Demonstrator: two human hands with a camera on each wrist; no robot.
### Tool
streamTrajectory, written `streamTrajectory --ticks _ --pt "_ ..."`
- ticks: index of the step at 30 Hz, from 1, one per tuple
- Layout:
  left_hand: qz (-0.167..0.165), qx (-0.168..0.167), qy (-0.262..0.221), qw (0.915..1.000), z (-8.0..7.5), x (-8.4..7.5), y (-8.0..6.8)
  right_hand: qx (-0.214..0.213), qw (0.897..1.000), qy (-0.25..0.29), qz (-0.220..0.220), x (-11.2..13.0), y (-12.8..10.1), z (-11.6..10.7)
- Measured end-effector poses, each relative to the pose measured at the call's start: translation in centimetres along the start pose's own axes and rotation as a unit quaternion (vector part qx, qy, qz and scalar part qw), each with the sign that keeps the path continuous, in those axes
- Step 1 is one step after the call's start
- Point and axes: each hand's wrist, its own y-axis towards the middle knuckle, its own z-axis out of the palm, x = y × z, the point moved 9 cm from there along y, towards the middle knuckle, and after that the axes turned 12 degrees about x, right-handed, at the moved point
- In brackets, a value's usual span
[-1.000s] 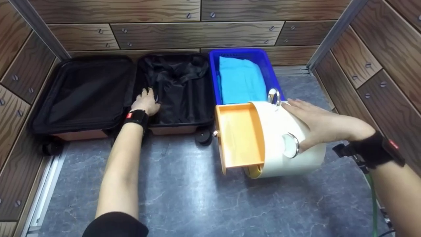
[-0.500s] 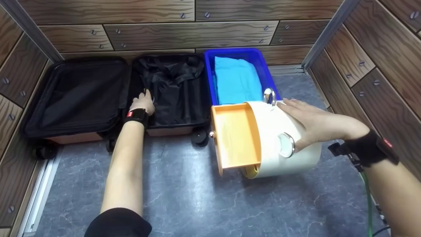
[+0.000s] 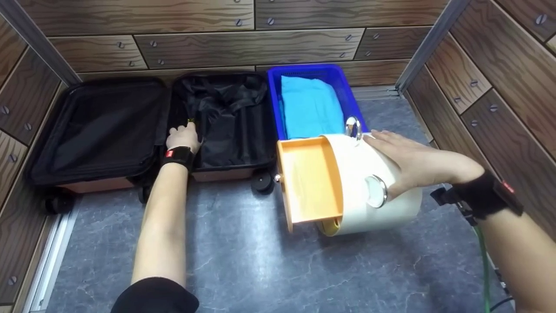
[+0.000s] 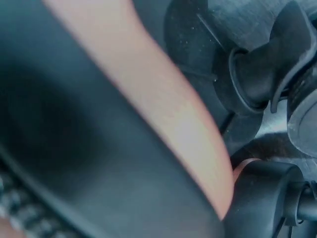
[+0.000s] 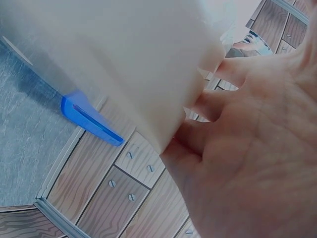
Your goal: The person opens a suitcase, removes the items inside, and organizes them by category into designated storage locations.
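Observation:
My left hand (image 3: 183, 138) reaches down over the inner edge of the opened black-lined suitcase (image 3: 234, 139), near the seam between its two halves. A tiny yellowish spot shows at its fingertips; whether the fingers hold anything is hidden. The left wrist view is mostly covered by a blurred dark surface, with dark wheels (image 4: 257, 69) beside it. My right hand (image 3: 417, 161) grips a white rounded box (image 3: 369, 208), fingers over its top edge and thumb low beside a round metal ring. From the box an orange drawer (image 3: 310, 178) sticks out to the left.
Behind the box stands a blue basket (image 3: 343, 82) holding a folded light-blue cloth (image 3: 310, 106). The suitcase's other half (image 3: 104, 130) lies flat at the left. Wood-patterned walls (image 3: 247, 52) enclose the grey floor (image 3: 234, 252). A green cable (image 3: 484, 269) trails beneath the right wrist.
My left hand has drawn slightly back and left along the suitcase's inner edge. The whole head view has drifted a little. The right hand keeps its place on the box.

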Motion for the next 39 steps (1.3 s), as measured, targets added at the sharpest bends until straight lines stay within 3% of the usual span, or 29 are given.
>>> streamTrajectory --ticks 3,6,11,15,24,31,35,39 --pt "0.014 -0.005 -0.006 0.9999 -0.3 -0.2 -0.1 0.003 1.0 0.002 0.004 0.0 0.1 0.0" --pt "0.043 -0.008 -0.018 0.9989 -1.0 -1.4 -0.4 0.005 1.0 0.0 0.006 0.0 0.1 0.0" --pt "0.129 -0.044 -0.035 0.9901 -3.2 -5.7 -2.2 -0.001 1.0 -0.015 -0.005 0.4 0.2 -0.4" --pt "0.203 -0.063 -0.039 0.9764 -4.9 -10.2 -4.8 -0.007 1.0 -0.021 -0.013 0.7 0.4 -0.7" --pt "0.325 -0.052 -0.018 0.9443 -7.2 -19.2 -12.2 -0.008 0.999 -0.025 -0.019 1.0 0.7 -1.1" --pt "0.426 -0.028 0.018 0.9042 -6.1 -24.8 -18.2 -0.007 1.0 -0.015 -0.02 1.0 0.7 -1.0" --pt "0.46 -0.01 0.089 0.8831 -4.1 -27.5 -21.0 -0.003 1.0 -0.011 -0.01 0.8 0.6 -0.8" --pt "0.484 -0.005 0.169 0.8589 -1.7 -29.5 -22.8 -0.005 1.0 -0.008 -0.012 0.8 0.6 -0.8"
